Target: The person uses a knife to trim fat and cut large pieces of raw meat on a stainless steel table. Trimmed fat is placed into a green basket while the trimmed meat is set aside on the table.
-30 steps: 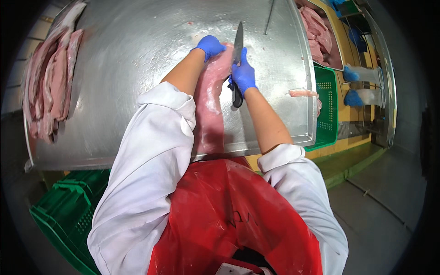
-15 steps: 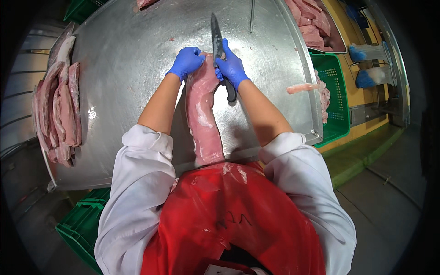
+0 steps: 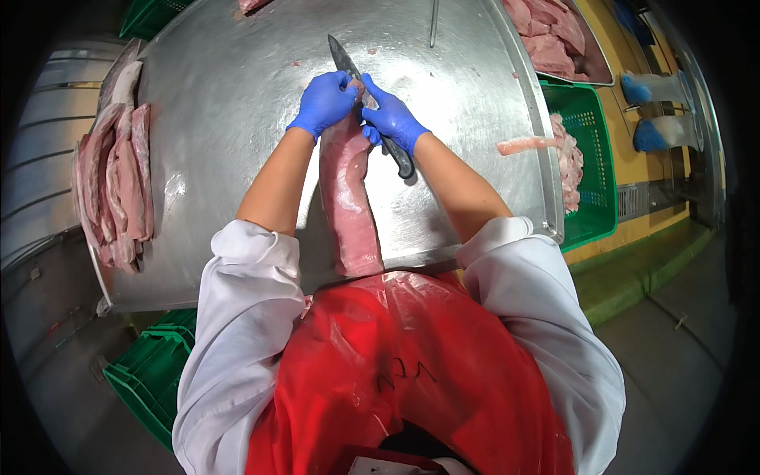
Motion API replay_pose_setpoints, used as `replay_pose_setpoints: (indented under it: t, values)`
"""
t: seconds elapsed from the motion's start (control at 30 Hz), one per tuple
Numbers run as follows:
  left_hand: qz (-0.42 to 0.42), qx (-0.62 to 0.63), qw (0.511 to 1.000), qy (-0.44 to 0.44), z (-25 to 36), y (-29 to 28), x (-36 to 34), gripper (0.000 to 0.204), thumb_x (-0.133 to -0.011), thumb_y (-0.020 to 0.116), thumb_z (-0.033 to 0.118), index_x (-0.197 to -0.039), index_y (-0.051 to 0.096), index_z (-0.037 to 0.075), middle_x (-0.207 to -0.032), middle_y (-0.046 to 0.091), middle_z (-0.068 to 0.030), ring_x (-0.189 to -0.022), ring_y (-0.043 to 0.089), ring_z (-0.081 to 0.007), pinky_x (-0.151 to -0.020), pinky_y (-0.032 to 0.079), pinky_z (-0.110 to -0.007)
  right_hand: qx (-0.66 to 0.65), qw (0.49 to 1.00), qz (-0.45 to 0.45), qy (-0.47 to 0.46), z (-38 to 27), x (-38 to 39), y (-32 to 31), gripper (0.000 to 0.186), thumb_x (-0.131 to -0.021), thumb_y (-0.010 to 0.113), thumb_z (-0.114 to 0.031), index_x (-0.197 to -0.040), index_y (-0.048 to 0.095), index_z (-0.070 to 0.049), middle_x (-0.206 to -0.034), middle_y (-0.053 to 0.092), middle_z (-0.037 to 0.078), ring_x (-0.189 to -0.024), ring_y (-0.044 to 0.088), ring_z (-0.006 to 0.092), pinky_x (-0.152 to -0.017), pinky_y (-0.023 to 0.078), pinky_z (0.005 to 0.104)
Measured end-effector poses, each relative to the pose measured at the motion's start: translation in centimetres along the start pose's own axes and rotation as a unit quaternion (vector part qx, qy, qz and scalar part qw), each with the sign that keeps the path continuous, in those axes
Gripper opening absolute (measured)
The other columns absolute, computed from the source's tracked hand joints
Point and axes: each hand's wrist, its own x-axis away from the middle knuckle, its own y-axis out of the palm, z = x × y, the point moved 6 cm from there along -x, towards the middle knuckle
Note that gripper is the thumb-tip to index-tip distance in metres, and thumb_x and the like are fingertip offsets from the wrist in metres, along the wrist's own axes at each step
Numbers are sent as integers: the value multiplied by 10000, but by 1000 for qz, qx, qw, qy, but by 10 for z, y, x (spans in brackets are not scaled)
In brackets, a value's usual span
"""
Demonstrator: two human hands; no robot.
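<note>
A long strip of pink meat [image 3: 348,198] lies lengthwise on the metal table before me, its near end by my red apron. My left hand [image 3: 326,104], in a blue glove, is closed on the far end of the meat. The knife [image 3: 345,59] has a dark blade and a black handle; my right hand [image 3: 389,117], also gloved in blue, grips it where blade and handle meet. Its blade crosses the far end of the meat, pointing away and left, while the handle sticks out below my palm. Both hands nearly touch.
Several long meat strips [image 3: 119,182] are piled at the table's left edge. A thin trimming [image 3: 526,146] lies at the right rim, beside a green basket [image 3: 598,158] holding pale trimmings. Behind it stands a metal tray [image 3: 608,75] of meat. Green crates [image 3: 150,368] sit below left.
The knife has swung left, its tip now beyond my left hand rather than pointing nearly straight away. My right hand has moved left, closer to my left hand. The view has shifted slightly.
</note>
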Motion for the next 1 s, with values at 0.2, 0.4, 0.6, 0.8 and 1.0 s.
replay_pose_setpoints:
  t: [0.2,0.4,0.6,0.8,1.0]
  values:
    - [-14,109,989,-97,-23,-16,17,376,-882,658,372,-871,697,-2,-750,694,-183,-693,677,-295,-690,528,-395,131,985,-112,21,41,118,5,759,-981,538,-152,-1613,161,-335,-753,639,83,-569,609,147,-544,547,321]
    - [-50,181,981,-43,40,-20,22,283,-907,664,259,-818,675,-9,-690,667,-133,-650,633,-163,-627,510,-333,174,983,-50,43,4,21,9,593,-965,547,-180,-1528,364,-155,-729,634,122,-571,627,201,-516,539,338]
    - [38,255,964,-60,18,-49,41,267,-918,684,252,-799,651,16,-685,602,-20,-649,541,-110,-633,472,-291,160,971,-174,28,57,147,9,760,-971,530,-110,-1617,160,-269,-702,625,98,-517,599,154,-493,535,322]
    - [18,218,976,-7,84,-69,54,186,-942,667,190,-877,675,16,-779,629,3,-742,557,-86,-706,473,-262,233,965,-111,-46,10,53,37,706,-986,517,-179,-1612,190,-196,-702,646,109,-554,645,199,-539,556,351]
    - [121,255,959,-18,69,-117,84,305,-904,692,322,-868,697,18,-734,652,-49,-688,599,-127,-670,503,-299,283,922,-264,27,55,199,21,722,-989,487,-181,-1619,149,-287,-686,635,98,-560,643,175,-603,576,343]
